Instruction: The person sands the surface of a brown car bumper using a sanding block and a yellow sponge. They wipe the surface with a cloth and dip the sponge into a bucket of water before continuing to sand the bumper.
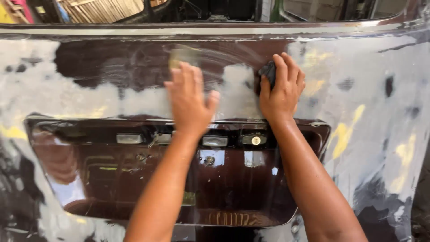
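Note:
A dark maroon car tailgate (134, 67) fills the view, wet and patched with grey-white filler and yellow spots. My left hand (190, 98) lies flat on the panel with fingers apart, above the number-plate recess, slightly blurred. My right hand (282, 87) presses a small dark sanding block (268, 71) against the panel, just right of a grey filler patch (239, 92). Both forearms reach up from the bottom of the view.
The recessed number-plate bay (179, 179) sits below my hands, with small lamps (130, 139) and a round lock (255, 140) along its top. The rear window edge (215, 29) runs across the top. Wooden slats (98, 9) show behind at upper left.

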